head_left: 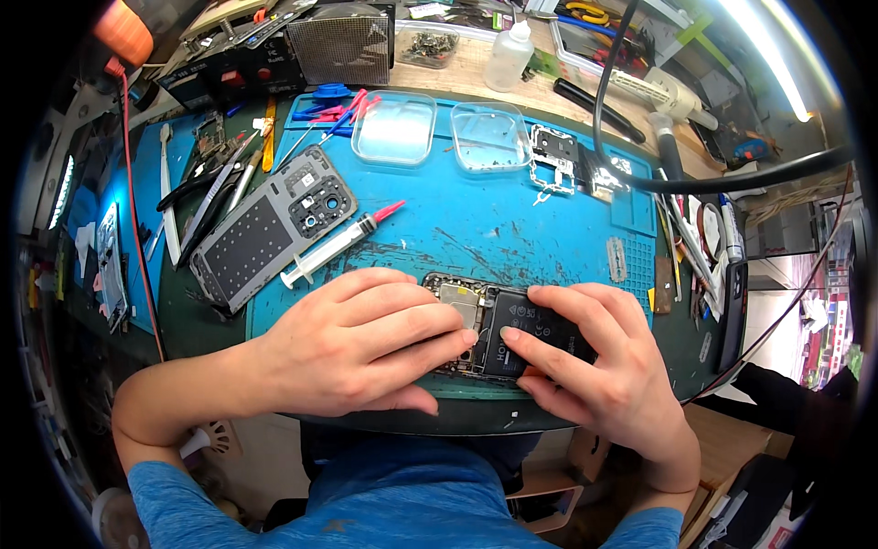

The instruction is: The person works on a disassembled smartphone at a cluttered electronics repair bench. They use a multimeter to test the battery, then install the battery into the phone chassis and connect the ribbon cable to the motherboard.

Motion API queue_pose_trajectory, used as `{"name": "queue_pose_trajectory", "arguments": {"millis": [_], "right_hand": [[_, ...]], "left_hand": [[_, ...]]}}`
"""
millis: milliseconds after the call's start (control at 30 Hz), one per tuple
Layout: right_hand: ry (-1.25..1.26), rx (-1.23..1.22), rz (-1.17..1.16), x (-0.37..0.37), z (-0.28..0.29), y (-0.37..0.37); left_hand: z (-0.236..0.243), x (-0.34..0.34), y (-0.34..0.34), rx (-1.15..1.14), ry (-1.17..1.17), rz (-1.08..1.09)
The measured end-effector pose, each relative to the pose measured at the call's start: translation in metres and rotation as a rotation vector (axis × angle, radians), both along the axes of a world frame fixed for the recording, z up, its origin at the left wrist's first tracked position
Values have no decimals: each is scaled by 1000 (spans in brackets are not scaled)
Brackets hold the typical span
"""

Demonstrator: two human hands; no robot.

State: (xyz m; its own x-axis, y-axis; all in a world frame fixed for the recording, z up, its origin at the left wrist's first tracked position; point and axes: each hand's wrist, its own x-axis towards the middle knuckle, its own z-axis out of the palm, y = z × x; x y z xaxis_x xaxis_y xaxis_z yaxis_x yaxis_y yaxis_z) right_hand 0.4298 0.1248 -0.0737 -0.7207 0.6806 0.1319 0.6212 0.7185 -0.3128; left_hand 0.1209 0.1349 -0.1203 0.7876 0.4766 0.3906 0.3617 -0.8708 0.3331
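An opened phone (pixel 465 295) lies on the mat near the front edge, its circuit board and black battery (pixel 540 322) bare. My left hand (pixel 361 343) reaches over its left end with fingers stretched out. One fingertip touches beside the battery's left edge, and the thumb is apart from the phone. My right hand (pixel 604 357) grips the phone at the battery end. Its index fingertip presses on the battery, while other fingers rest at the far edge and the thumb at the near one. What lies beneath my left palm is hidden.
A detached phone back frame (pixel 274 224) and a syringe with a pink tip (pixel 340 245) lie left of the phone. Behind are clear plastic trays (pixel 393 128) and a metal bracket part (pixel 553 160). A black cable (pixel 732 183) arches across the right. Tweezers (pixel 169 197) lie far left.
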Motion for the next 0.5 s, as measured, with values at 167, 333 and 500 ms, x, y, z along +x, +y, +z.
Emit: {"name": "queue_pose_trajectory", "arguments": {"millis": [167, 333, 500], "right_hand": [[62, 30, 27, -1, -3, 2], [131, 126, 97, -7, -16, -3], [117, 230, 100, -9, -28, -3]], "left_hand": [[-1, -1, -2, 12, 71, -9], [0, -1, -1, 28, 95, -16], [2, -1, -1, 34, 126, -13]]}}
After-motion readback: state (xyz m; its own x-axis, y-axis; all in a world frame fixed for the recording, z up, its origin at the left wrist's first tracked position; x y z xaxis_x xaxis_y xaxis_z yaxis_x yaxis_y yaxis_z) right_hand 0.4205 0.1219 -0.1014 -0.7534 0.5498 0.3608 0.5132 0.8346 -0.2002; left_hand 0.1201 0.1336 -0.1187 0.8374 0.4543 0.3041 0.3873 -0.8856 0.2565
